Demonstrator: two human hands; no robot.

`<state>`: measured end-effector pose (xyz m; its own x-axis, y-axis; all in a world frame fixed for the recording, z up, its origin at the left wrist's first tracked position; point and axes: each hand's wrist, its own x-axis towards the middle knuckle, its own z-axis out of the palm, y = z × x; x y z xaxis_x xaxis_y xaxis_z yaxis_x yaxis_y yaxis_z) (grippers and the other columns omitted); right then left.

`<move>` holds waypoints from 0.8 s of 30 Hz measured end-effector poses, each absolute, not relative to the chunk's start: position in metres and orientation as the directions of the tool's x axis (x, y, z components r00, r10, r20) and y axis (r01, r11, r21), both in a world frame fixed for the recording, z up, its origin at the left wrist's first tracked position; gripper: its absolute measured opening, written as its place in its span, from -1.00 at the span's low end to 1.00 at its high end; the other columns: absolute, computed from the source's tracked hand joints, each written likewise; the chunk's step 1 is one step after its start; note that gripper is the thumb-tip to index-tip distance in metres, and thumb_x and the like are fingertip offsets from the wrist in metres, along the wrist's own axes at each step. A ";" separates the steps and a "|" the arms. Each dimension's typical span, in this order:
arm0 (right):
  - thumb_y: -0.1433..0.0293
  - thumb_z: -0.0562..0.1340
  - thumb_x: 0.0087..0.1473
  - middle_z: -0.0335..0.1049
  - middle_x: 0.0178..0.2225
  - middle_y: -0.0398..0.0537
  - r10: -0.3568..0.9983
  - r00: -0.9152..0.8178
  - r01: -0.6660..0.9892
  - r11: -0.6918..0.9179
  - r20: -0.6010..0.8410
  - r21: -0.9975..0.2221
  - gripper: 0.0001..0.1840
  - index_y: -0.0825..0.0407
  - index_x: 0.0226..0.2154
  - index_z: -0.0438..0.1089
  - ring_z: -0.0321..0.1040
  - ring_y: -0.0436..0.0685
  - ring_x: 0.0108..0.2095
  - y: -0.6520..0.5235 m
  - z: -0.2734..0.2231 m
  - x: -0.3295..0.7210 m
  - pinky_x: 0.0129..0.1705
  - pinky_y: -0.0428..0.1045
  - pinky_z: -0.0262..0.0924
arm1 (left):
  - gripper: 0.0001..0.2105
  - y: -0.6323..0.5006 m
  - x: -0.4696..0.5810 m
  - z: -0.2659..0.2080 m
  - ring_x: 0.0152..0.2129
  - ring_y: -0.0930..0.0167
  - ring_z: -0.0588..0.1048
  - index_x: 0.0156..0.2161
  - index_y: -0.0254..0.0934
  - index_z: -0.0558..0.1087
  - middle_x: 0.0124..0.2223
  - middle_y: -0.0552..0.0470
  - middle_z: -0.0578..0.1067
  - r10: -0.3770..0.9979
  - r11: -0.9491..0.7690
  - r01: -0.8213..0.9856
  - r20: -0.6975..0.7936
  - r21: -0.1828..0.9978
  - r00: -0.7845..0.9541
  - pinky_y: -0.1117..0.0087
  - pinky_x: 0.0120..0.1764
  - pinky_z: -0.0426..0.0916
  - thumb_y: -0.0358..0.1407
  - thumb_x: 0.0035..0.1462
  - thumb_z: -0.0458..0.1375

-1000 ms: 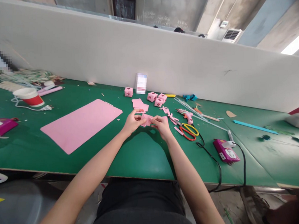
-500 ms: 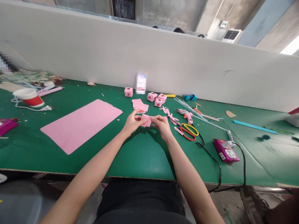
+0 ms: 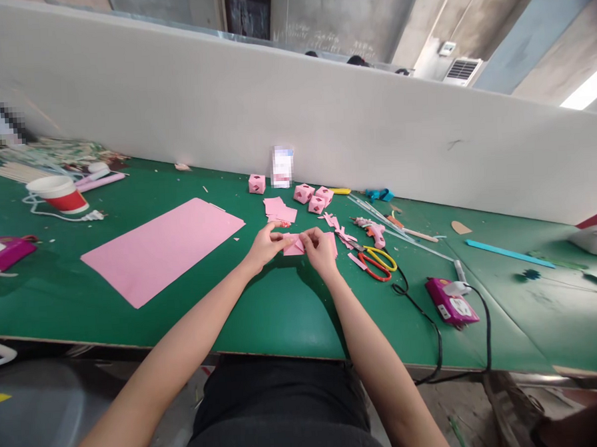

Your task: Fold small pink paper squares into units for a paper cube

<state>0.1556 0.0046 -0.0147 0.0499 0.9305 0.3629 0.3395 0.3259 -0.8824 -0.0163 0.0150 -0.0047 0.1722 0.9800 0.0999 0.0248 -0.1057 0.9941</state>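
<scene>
Between my two hands is a small folded piece of pink paper [image 3: 292, 246], just above the green table. My left hand [image 3: 266, 247] pinches its left side, thumb in front. My right hand [image 3: 320, 252] grips the right side, its fingers bent close together at the paper's edge. More pink paper [image 3: 333, 243] shows just right of my right hand. Behind my hands lie cut pink paper pieces [image 3: 280, 210]. Several pink paper cubes with dark cutouts, among them one cube [image 3: 257, 183], stand beyond them. A large pink sheet [image 3: 164, 250] lies flat to the left.
On the right are scissors [image 3: 378, 263], a pink glue gun [image 3: 374, 233], pink scraps [image 3: 339, 231] and a purple box [image 3: 451, 301] with a black cable. A phone [image 3: 282, 167] leans on the white partition [image 3: 292, 110]. A paper cup [image 3: 57, 195] stands left.
The folded pink paper has turned from a tilted position to a flatter, level one. My right hand has shifted slightly left over its edge, fingers more curled. My left hand stays almost in place.
</scene>
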 end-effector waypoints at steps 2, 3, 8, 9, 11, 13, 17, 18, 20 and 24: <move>0.05 0.14 0.20 0.42 -0.44 -0.10 0.913 0.045 0.396 0.356 0.406 -0.846 -0.69 -0.07 -0.39 0.29 0.34 0.14 -0.41 0.002 -0.014 0.154 -0.31 0.03 0.21 | -0.45 0.015 -0.017 -0.004 -0.45 0.40 0.51 0.04 -0.28 0.37 -0.39 0.07 0.54 0.979 -0.092 0.026 0.086 0.995 0.184 0.44 -0.37 0.32 -0.16 -0.04 0.38; 0.09 0.12 0.21 0.43 -0.42 -0.09 0.907 0.040 0.421 0.366 0.420 -0.830 -0.71 -0.08 -0.38 0.28 0.36 0.16 -0.39 0.000 -0.013 0.153 -0.29 0.04 0.21 | -0.45 0.015 -0.017 -0.004 -0.47 0.41 0.51 0.04 -0.29 0.37 -0.40 0.07 0.54 0.978 -0.085 0.023 0.080 0.996 0.193 0.44 -0.38 0.31 -0.16 -0.04 0.38; 0.13 0.09 0.26 0.47 -0.36 -0.04 0.886 0.018 0.491 0.396 0.463 -0.776 -0.75 -0.08 -0.33 0.28 0.39 0.19 -0.34 -0.003 -0.013 0.153 -0.24 0.06 0.23 | -0.46 0.014 -0.016 -0.003 -0.45 0.41 0.52 0.04 -0.30 0.36 -0.40 0.06 0.55 0.975 -0.073 -0.007 0.073 0.997 0.211 0.43 -0.35 0.33 -0.14 -0.02 0.38; 0.13 0.08 0.26 0.47 -0.34 -0.03 0.882 0.013 0.498 0.402 0.470 -0.768 -0.75 -0.08 -0.33 0.29 0.40 0.20 -0.32 -0.003 -0.013 0.153 -0.22 0.07 0.23 | -0.44 0.014 -0.016 -0.003 -0.44 0.41 0.53 0.05 -0.30 0.36 -0.38 0.05 0.57 0.973 -0.065 -0.019 0.067 0.998 0.223 0.43 -0.34 0.34 -0.14 -0.03 0.38; 0.12 0.09 0.27 0.48 -0.32 -0.01 0.878 0.004 0.506 0.411 0.478 -0.758 -0.74 -0.08 -0.33 0.30 0.40 0.21 -0.29 -0.002 -0.013 0.152 -0.18 0.08 0.25 | -0.41 0.014 -0.015 -0.004 -0.42 0.40 0.55 0.05 -0.29 0.35 -0.34 0.03 0.59 0.968 -0.043 -0.039 0.051 0.998 0.247 0.42 -0.31 0.36 -0.17 -0.07 0.41; 0.09 0.11 0.25 0.49 -0.31 0.00 0.884 0.010 0.488 0.404 0.468 -0.773 -0.72 -0.08 -0.33 0.32 0.40 0.21 -0.29 -0.002 -0.014 0.152 -0.15 0.09 0.26 | -0.39 0.014 -0.015 -0.004 -0.42 0.39 0.56 0.06 -0.29 0.34 -0.33 0.03 0.60 0.968 -0.032 -0.036 0.040 0.999 0.247 0.41 -0.31 0.37 -0.24 -0.12 0.42; -0.01 0.22 0.13 0.50 -0.33 -0.02 0.926 0.034 0.308 0.349 0.377 -0.885 -0.63 -0.05 -0.31 0.39 0.41 0.17 -0.33 0.002 -0.012 0.153 -0.22 0.07 0.32 | -0.42 0.015 -0.017 -0.004 -0.47 0.40 0.53 0.07 -0.28 0.36 -0.38 0.06 0.58 0.978 -0.062 0.006 0.060 0.998 0.202 0.43 -0.36 0.34 -0.27 -0.09 0.38; -0.05 0.25 0.08 0.50 -0.35 -0.04 0.942 0.014 0.256 0.322 0.336 -0.912 -0.59 -0.04 -0.32 0.42 0.40 0.15 -0.35 0.003 -0.011 0.154 -0.27 0.05 0.32 | -0.43 0.015 -0.018 -0.004 -0.47 0.40 0.53 0.07 -0.28 0.36 -0.39 0.06 0.58 0.979 -0.068 0.010 0.065 0.998 0.195 0.43 -0.36 0.34 -0.26 -0.07 0.37; -0.12 0.31 -0.03 0.46 -0.43 -0.08 0.966 -0.050 0.188 0.259 0.254 -0.947 -0.50 -0.02 -0.36 0.45 0.37 0.12 -0.41 0.005 -0.009 0.157 -0.36 0.02 0.31 | -0.43 0.015 -0.019 -0.004 -0.47 0.40 0.53 0.09 -0.28 0.36 -0.39 0.06 0.58 0.980 -0.072 0.009 0.069 0.997 0.188 0.42 -0.36 0.33 -0.26 -0.06 0.36; -0.19 0.34 -0.14 0.35 -0.55 -0.15 0.976 -0.087 0.147 0.209 0.198 -0.967 -0.43 -0.01 -0.46 0.45 0.27 0.06 -0.49 0.006 -0.006 0.162 -0.42 -0.01 0.24 | -0.42 0.016 -0.018 -0.004 -0.47 0.41 0.52 0.09 -0.28 0.35 -0.40 0.07 0.57 0.979 -0.067 -0.003 0.066 0.998 0.192 0.42 -0.35 0.33 -0.26 -0.07 0.37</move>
<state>0.1620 0.0059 -0.0061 -0.0870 0.9763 0.1980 0.1467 0.2091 -0.9668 -0.0184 0.0159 -0.0040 0.1916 0.9793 0.0660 -0.0028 -0.0667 0.9978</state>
